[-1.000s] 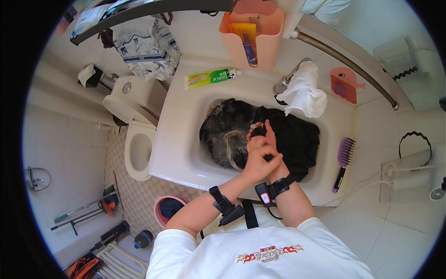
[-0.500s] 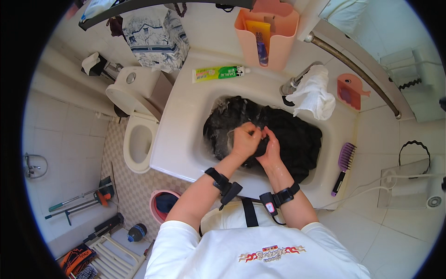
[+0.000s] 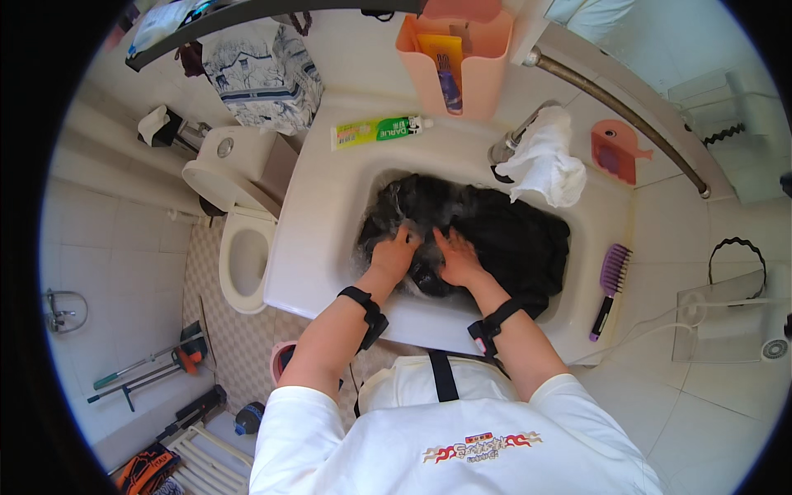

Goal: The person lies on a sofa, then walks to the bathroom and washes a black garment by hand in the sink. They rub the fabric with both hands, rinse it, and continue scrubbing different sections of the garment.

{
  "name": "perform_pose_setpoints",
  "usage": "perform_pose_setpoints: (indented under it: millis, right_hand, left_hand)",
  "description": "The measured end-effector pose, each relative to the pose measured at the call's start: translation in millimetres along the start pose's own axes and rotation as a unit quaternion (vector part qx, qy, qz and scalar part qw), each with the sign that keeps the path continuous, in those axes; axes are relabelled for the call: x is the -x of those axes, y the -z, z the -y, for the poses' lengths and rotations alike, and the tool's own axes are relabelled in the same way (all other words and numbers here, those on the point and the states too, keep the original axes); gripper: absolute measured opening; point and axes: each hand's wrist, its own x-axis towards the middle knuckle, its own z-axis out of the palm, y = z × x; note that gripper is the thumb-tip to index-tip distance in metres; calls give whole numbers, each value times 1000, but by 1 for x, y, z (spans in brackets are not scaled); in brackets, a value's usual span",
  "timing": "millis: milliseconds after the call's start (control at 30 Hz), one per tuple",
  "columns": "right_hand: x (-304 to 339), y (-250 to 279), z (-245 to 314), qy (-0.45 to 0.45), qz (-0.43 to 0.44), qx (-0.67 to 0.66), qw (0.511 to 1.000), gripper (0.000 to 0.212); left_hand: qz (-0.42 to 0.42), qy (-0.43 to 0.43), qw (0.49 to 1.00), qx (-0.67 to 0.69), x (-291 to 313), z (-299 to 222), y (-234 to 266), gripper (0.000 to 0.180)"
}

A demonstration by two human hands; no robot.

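Note:
A soaked black garment spreads across the white washbasin, its left part lying in water with foam. Both my hands are down on its wet left and middle part. My left hand has a finger and thumb apart and empty, its other fingers partly hidden by the wrist and water. Just beside it, my right hand lies palm down on the cloth with fingers spread. Nothing is gripped in it. Each wrist wears a black strap. Behind the basin stands the faucet, a white cloth draped over it.
A green toothpaste tube lies on the back ledge, near a pink holder with tubes. On the right rim rests a purple hairbrush. A pink fish-shaped holder is on the wall. To the left is a toilet.
My hands were close together, fingers curled near each other above the garment. They have separated and lowered onto the wet cloth, the left moving left. The water around them is stirred up.

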Motion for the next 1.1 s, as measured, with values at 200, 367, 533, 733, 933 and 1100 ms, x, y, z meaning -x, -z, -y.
perform_pose_setpoints:
  millis: [200,367,533,733,933,1100]
  right_hand:
    - [-30,29,-19,-307,89,-646,693,67]
    - [-16,67,-12,-209,122,-896,371,51]
    - [-6,47,-16,-110,-14,-855,506,32]
    - [-20,49,24,-339,35,-852,397,25]
    - [-17,72,19,-258,60,-859,439,42]
    - [-35,8,-13,-238,-27,-878,414,33]
  left_hand:
    - [-166,-58,897,406,-21,-30,66,27]
    - [-178,-233,808,512,24,-101,108,23]
    - [-255,-120,839,465,25,-123,96,8]
    - [-277,217,835,424,-26,-68,58,14]
    - [-270,-56,844,459,31,-123,59,14]
    - [-256,63,908,325,-25,-96,58,21]
